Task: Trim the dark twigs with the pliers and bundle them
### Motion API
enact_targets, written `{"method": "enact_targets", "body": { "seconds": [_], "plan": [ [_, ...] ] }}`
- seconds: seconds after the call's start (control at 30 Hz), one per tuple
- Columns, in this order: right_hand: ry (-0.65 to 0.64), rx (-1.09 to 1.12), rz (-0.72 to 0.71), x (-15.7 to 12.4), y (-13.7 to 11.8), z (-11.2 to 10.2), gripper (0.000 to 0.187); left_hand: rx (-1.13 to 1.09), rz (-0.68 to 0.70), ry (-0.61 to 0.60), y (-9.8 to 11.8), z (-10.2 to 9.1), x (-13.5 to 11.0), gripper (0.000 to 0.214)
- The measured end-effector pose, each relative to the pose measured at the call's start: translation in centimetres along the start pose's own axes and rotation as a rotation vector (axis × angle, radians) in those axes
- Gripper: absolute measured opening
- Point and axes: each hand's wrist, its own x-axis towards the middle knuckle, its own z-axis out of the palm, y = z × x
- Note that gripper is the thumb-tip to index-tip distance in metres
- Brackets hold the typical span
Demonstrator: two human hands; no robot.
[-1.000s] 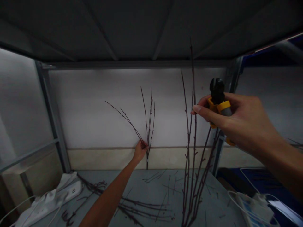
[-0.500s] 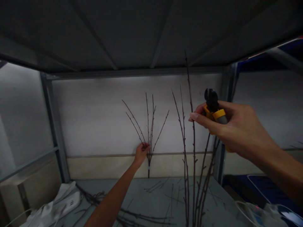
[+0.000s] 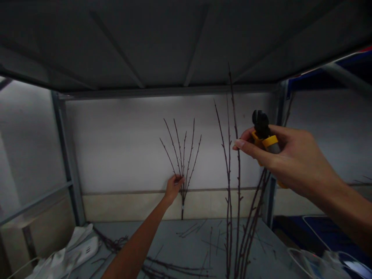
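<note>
My left hand (image 3: 173, 188) reaches out to a spray of thin, dark, budded twigs (image 3: 181, 159), its fingers closed around the lower twigs. The spray stands upright, and a pale band marks its stem (image 3: 182, 207) below the hand. My right hand (image 3: 293, 162) grips pruning shears (image 3: 261, 126) with yellow and grey handles and a black head, whose blades point up. Taller dark branches (image 3: 238, 186) rise just left of and below the shears, apart from the blades. The shears' lower handle is mostly hidden by my fingers.
Cut twigs (image 3: 171, 265) lie across the grey metal shelf (image 3: 186, 236), under a dark upper shelf (image 3: 180, 46). A white power strip (image 3: 84, 250) and white cloth (image 3: 58, 263) sit front left. White cables (image 3: 302, 257) and a dark blue surface (image 3: 293, 228) are at right.
The spray's long, left-leaning twig has drawn in, and the twigs now fan more upright and closer together. The whole view has shifted slightly downward, and my right hand has stayed near the tall branches.
</note>
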Motion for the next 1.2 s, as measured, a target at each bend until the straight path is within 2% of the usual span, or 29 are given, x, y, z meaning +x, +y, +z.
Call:
{"method": "enact_targets", "body": {
  "seconds": [0.3, 0.57, 0.87, 1.2],
  "plan": [
    [0.001, -0.070, 0.017, -0.2, -0.1, -0.9, 0.022, -0.075, -0.020, 0.055, 1.4, 0.7, 2.1, 0.029],
    [0.019, -0.102, -0.005, -0.2, -0.2, -1.6, 0.028, -0.159, -0.044, 0.024, 2.2, 0.5, 1.9, 0.028],
    [0.026, -0.119, -0.017, -0.4, 0.0, -2.1, 0.026, -0.237, -0.074, 0.019, 3.1, 0.1, 1.8, 0.026],
    [0.037, -0.074, 0.022, -0.3, 0.6, -2.6, 0.030, -0.274, -0.070, 0.053, 4.9, 0.0, 3.4, 0.027]
  ]
}}
